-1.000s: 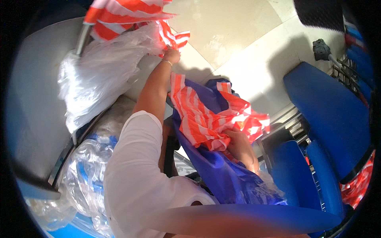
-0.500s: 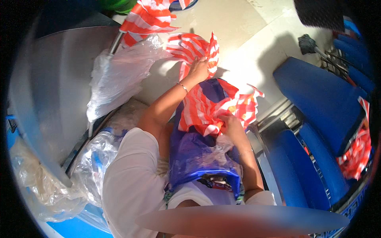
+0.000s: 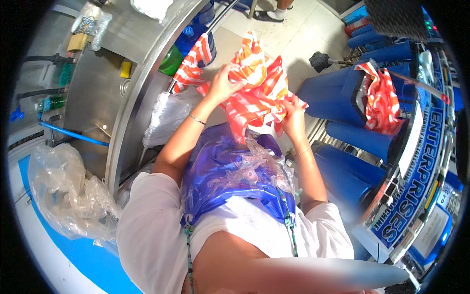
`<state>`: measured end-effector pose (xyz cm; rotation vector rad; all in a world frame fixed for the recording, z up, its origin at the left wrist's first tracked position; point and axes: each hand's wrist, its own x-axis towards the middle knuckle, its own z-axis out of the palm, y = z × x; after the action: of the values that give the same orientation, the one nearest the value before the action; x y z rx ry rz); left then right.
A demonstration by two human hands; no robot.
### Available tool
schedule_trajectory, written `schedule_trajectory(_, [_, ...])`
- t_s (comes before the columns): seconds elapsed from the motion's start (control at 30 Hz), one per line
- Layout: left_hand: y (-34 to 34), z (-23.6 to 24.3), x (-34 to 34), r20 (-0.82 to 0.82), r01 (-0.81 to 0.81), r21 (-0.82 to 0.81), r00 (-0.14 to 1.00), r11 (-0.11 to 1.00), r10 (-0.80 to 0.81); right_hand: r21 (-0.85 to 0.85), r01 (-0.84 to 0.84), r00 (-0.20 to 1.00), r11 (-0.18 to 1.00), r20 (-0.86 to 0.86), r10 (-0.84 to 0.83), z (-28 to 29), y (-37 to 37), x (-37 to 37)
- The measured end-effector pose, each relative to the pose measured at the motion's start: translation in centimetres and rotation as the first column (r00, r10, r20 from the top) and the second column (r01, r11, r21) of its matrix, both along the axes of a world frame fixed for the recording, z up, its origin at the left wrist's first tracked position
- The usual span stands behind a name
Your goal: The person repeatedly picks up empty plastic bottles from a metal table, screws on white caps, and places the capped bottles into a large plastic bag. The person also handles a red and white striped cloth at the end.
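Note:
My left hand [image 3: 223, 83] and my right hand [image 3: 293, 117] both grip a bunch of red-and-white striped plastic bags [image 3: 259, 90], held up in front of my chest. My left hand has the upper left part of the bunch and my right hand its lower right edge. Below the bags a blue plastic apron [image 3: 230, 171] covers my front, with a clear plastic sheet crumpled over it. More striped bags [image 3: 192, 66] hang at the edge of the steel table [image 3: 105, 93] on my left.
Blue plastic bins [image 3: 342, 93] stand to my right, one with striped bags [image 3: 382, 100] draped over it. Clear plastic bags [image 3: 68, 191] pile at the lower left, and another [image 3: 169, 115] hangs off the table's rim. A blue machine panel [image 3: 416, 161] curves along the right.
My left hand came back from the table's edge to the bunch in front of me. Both hands now hold the striped bags higher, and the view has swung toward the right.

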<state>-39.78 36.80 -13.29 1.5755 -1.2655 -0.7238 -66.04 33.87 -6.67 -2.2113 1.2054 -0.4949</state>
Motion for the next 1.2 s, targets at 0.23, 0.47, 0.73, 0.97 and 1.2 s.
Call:
schedule_trajectory(0.23, [-1.1, 10.3, 4.1, -0.211, -0.279, -0.152, 0.946, 0.948, 0.244, -0.138, 0.012, 0.967, 0.990, 0.255, 0.024, 8.7, -1.0, -2.9])
schedule_trajectory(0.47, [-1.0, 13.2, 6.8, -0.788, -0.209, -0.317, 0.600, 0.925, -0.134, -0.277, 0.259, 0.921, 0.926, 0.359, -0.150, 11.7, -2.0, -7.8])
schedule_trajectory(0.73, [-3.4, 11.3, 10.9, -0.851, 0.198, -0.385, 0.301, 0.901, -0.430, -0.299, 0.375, 0.882, 0.878, 0.407, -0.238, 16.6, -1.1, -7.7])
schedule_trajectory(0.97, [-5.6, 18.9, -0.3, -0.752, 0.642, -0.300, 0.296, 0.706, -0.589, -0.360, 0.034, 0.972, 0.932, 0.231, 0.053, 19.4, -0.2, -0.3])
schedule_trajectory(1.2, [-4.6, 23.0, -4.9, -0.654, 0.848, 0.128, 0.462, 0.514, -0.599, -0.423, 0.001, 0.977, 0.906, 0.195, 0.090, 18.9, 0.8, 1.6])
